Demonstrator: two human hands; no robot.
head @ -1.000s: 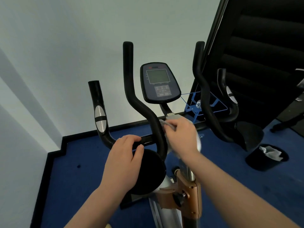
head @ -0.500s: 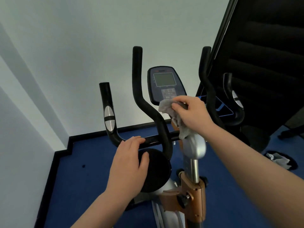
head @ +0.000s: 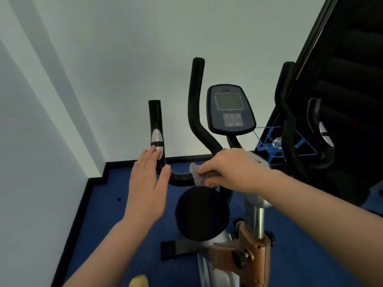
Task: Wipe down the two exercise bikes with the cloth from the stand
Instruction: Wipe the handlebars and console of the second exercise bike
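Note:
An exercise bike with black handlebars [head: 179, 176] and a dark console [head: 230, 109] stands in front of me. My right hand [head: 234, 169] grips a grey cloth [head: 198, 176] wrapped over the horizontal handlebar bar, just left of the silver stem. My left hand [head: 148, 181] is open with straight fingers at the bend of the left handle, its fingertips at the silver sensor [head: 156, 139]. A round black pad [head: 202, 213] sits below the bar. The second bike is out of view.
A white wall lies ahead and to the left, with a black skirting on blue carpet [head: 116, 220]. A tall black panel [head: 348, 79] rises at the right. Behind the right handles stands a blue wire rack [head: 275, 146]. The bronze seat-post clamp [head: 250, 253] is near me.
My right hand brought the cloth down from the console's lower edge to the handlebar crossbar. My left hand lifted off the bar and opened, moving left toward the left handle's bend.

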